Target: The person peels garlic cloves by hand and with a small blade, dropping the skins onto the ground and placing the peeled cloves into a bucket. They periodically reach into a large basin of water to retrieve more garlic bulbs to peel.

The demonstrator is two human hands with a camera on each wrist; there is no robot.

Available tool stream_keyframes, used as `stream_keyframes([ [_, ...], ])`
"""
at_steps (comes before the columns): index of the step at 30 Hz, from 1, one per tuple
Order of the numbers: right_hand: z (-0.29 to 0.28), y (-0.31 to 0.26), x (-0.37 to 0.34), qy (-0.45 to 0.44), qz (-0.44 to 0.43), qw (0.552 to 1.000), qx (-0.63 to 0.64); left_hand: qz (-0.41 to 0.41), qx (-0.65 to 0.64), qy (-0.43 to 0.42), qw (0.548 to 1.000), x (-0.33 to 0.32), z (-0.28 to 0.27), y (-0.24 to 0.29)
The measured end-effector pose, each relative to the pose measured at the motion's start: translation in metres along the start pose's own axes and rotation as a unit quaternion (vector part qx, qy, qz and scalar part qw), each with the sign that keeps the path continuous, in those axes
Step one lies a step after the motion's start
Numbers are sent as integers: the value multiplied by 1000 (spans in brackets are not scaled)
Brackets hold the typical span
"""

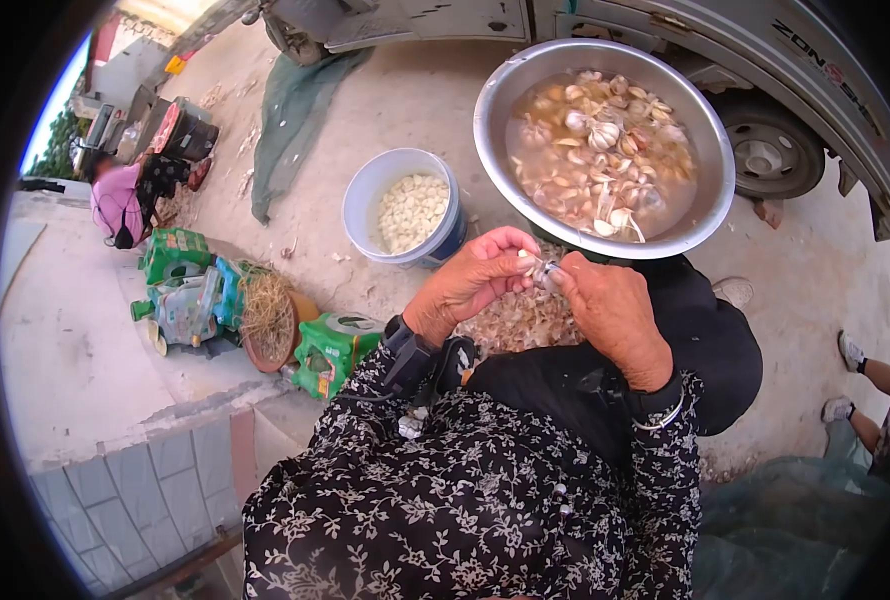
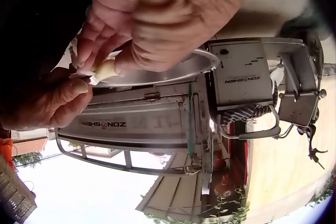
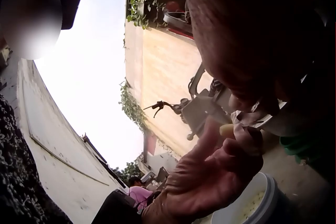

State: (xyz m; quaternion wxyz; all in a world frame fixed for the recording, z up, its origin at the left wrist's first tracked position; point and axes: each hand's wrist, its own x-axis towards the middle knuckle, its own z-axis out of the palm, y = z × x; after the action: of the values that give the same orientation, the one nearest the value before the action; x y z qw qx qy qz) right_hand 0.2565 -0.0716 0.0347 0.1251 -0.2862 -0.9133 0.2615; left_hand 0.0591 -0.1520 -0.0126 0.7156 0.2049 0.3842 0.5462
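Note:
Over my lap, my left hand (image 1: 473,284) pinches a pale garlic clove (image 2: 106,70) between thumb and fingers. My right hand (image 1: 615,312) meets it, its thumb and fingertips gripping the clove's other end, where loose whitish skin shows. A small shiny bit shows between the fingertips; I cannot tell what it is. Below the hands lies a heap of papery garlic skins (image 1: 525,322). Ahead on the right, a big metal basin (image 1: 497,140) holds garlic bulbs and cloves (image 1: 605,135) in brownish water. Left of it, a white-and-blue bucket (image 1: 361,215) contains peeled cloves (image 1: 412,212).
A grey vehicle (image 1: 815,60) stands just behind the basin. Green netting (image 1: 295,125) lies on the concrete. Green plastic packs (image 1: 333,355) and a brown pot (image 1: 305,312) with straw sit on the left. One person (image 1: 120,205) in pink sits farther off; another person's legs (image 1: 870,375) show at right.

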Motion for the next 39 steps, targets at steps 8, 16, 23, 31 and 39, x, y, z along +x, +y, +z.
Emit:
stream_keyframes([
  [8, -14, 9, -2, -39, 85, 914, 395, 106, 52, 67, 991, -19, -16, 42],
  [16, 10, -2, -5, -107, -10, 994, 24, 175, 539, 318, 760, 1, -79, 97],
  [23, 11, -1, -9, -109, 9, 994, -19, 160, 612, 146, 760, 98, 2, 68],
  [31, 11, 7, -15, -84, 22, 995, -42, 81, 712, -80, 693, 162, 24, 40],
  [39, -2, 9, -22, -82, 32, 996, -23, 8, 816, -126, 564, 160, 39, 13],
])
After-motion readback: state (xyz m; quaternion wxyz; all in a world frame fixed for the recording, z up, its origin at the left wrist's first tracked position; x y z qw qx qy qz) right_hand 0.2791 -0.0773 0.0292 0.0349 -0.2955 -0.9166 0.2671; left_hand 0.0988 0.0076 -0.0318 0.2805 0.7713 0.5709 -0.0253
